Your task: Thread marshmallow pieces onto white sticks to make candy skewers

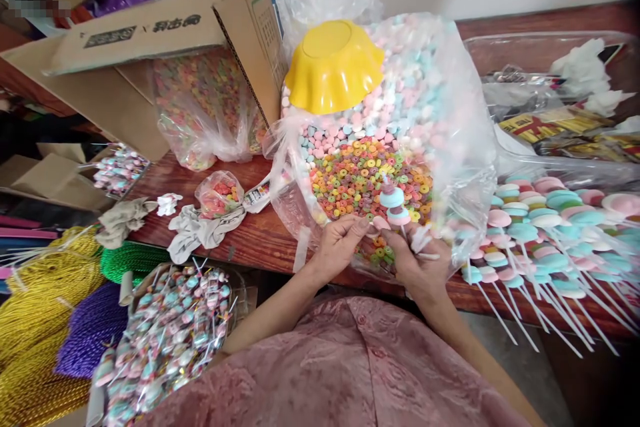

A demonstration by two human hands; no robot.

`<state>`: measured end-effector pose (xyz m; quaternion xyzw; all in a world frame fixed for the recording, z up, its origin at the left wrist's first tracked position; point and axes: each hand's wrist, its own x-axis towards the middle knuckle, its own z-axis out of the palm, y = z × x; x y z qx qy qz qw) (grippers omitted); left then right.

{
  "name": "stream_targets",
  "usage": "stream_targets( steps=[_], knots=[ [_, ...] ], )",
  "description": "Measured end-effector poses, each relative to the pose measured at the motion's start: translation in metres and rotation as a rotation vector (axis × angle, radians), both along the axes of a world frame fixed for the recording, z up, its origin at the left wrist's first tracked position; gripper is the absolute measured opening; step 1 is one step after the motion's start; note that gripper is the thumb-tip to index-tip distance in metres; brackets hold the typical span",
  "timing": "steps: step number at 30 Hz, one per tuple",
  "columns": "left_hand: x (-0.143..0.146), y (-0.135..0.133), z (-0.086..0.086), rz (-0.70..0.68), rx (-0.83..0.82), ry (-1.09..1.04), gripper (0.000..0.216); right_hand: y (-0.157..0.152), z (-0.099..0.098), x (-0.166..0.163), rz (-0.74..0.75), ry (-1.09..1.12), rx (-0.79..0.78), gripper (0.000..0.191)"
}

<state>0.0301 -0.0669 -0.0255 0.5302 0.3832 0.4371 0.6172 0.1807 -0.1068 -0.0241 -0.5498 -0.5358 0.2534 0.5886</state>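
A large clear plastic bag (470, 140) lies open along the middle of the table (250, 237), full of pastel heart-shaped candies (415, 80). Colourful ring candies (360, 177) lie on top in its front part, towards the table's front edge, and an upturned yellow bowl (335, 70) rests over the back left part. Left of it, a cardboard box (263, 47) lies on its side, its opening facing the front edge; inside is a second bag (200, 127) of ring-like candies. A small knotted bag (220, 193) with more candies sits in front of the box, beside crumpled gloves (205, 230). Towards the table's back right corner, a clear plastic tray (540, 47) holds packets and tissue.

Both forearms reach in over the front edge and angle towards each other, so the hands meet just above the ring candies. The left hand (337, 250) has thumb and fingertips pinched together at a pink candy (381, 222); the right thumb is beside it. The right hand (423, 263) is closed around a stick that carries a candy stack (393, 200), upright over the bag, with white sticks (430, 255) poking out sideways. Finished-looking candy sticks (545, 227) are heaped at the front right, stick ends overhanging the edge.
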Motion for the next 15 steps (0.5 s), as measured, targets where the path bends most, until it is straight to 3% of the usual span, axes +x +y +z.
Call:
stream_targets(
  steps=[3,5,8,15],
  knots=[
    [-0.002,0.000,-0.005,0.048,0.023,-0.049,0.032,0.000,0.005,0.000,0.138,0.381,-0.238,0.017],
    [-0.001,-0.001,-0.008,0.075,0.084,-0.066,0.024,-0.002,0.006,-0.002,0.213,0.502,-0.341,0.021],
    [0.000,-0.005,-0.009,0.087,0.130,-0.073,0.025,-0.005,0.005,-0.006,0.208,0.481,-0.351,0.022],
    [-0.008,-0.009,0.000,0.042,0.220,0.027,0.020,-0.005,-0.005,-0.010,0.101,0.234,-0.202,0.012]
  ],
)
